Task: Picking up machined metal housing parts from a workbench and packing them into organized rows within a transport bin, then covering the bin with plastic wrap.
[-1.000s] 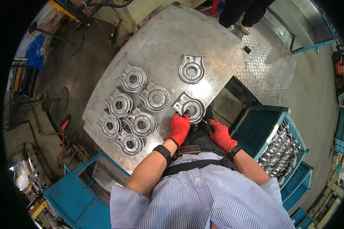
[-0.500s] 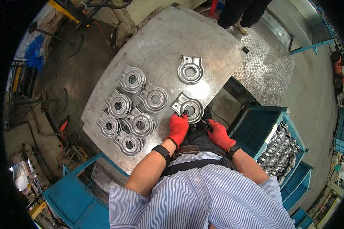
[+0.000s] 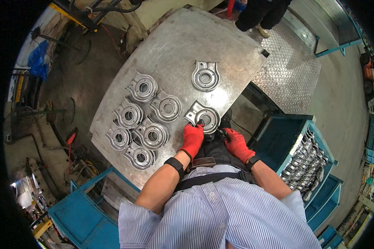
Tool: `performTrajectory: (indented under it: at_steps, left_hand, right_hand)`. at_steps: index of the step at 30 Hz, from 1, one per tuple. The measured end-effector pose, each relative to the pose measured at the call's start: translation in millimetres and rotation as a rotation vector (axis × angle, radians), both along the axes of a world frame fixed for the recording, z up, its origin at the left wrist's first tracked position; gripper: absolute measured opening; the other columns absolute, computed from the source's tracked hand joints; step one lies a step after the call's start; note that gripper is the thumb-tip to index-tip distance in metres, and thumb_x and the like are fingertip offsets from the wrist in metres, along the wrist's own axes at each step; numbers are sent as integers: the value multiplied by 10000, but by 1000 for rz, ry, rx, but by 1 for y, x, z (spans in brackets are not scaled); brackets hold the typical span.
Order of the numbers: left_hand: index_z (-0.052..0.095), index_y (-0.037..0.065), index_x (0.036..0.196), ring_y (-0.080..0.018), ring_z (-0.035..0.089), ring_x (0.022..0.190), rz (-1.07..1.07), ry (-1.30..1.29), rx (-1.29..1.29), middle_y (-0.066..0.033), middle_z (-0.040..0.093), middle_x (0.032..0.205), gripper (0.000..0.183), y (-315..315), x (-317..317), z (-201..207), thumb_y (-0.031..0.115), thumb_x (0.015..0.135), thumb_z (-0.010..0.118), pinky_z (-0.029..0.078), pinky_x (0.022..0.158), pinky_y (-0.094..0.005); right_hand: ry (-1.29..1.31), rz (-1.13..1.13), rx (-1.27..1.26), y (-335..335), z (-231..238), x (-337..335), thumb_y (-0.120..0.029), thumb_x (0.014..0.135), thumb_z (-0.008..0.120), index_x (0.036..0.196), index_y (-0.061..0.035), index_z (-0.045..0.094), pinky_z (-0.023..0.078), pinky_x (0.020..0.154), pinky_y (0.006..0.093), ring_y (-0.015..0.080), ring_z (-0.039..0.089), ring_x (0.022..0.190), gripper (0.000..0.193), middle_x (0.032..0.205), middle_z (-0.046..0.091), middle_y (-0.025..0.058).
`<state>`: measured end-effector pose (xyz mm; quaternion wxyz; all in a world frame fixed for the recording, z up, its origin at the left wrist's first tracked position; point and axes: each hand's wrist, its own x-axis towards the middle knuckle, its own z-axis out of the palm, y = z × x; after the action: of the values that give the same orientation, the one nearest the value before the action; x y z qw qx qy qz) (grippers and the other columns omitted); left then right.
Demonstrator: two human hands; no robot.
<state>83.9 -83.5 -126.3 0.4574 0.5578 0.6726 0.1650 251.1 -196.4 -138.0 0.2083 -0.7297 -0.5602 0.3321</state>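
Fingers of our left hand (image 3: pixel 191 139) are closed on the near rim of the part (image 3: pixel 199 111), dark tips beside its big hole, while those of our right hand (image 3: pixel 238 145) are wrapped around a slim tool (image 3: pixel 223 133); whether its point touches the rim we cannot tell. The part lies at the near edge of the table (image 3: pixel 183 37), its round end seeming to overhang a little. We judge it pressed steel: stiff, hardly fragile, light enough for one hand. Bare metal this smooth could slip and cut edges may bite, so we would trust our red gloves (image 3: pixel 237 147) and pinch the rim or the tab rather than the polished face. Its shape is a dished, stepped ring flaring into a squared tab. A matching ring (image 3: pixel 205 66) lies farther off, and silvery stacks (image 3: pixel 145 133) sit to the left, brighter than the scuffed table. Past our right hand, a blue bin (image 3: pixel 278 133) holds closely packed shiny pieces (image 3: pixel 305 166), and the floor plate (image 3: pixel 289 79) is studded with raised tread.
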Motion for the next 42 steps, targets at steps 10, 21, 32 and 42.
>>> performTrajectory:
  at_steps: [10,21,32,42]
  left_hand:
    - [653,-11,837,-424,629,789,-51,17,59,-254,637,786,220,-1,-3,6,203,796,623,484,640,-449]
    - [608,-13,775,-422,596,745,-179,13,264,-236,623,758,271,26,-85,28,253,829,617,457,639,-473]
    - [514,-6,1187,-411,601,935,-226,441,295,-239,625,1021,533,62,-73,108,351,813,646,483,788,-466]
    - [425,21,1282,-383,545,1095,-426,503,415,-232,548,1177,676,150,88,75,335,753,706,454,907,-439]
  right_hand:
    - [18,31,7,6,-1,4,-126,767,624,1205,-67,518,450,897,420,352,555,1058,454,1139,586,173]
    - [78,-127,151,3,20,7,-107,759,663,1137,-102,573,490,826,410,357,593,998,389,1079,619,160]
    - [102,-142,126,2,18,21,-111,773,657,1137,-104,564,489,820,409,356,597,985,376,1063,625,156]
    - [101,-254,102,-18,12,37,-90,751,652,1166,-95,544,476,846,421,365,580,1010,429,1083,613,170]
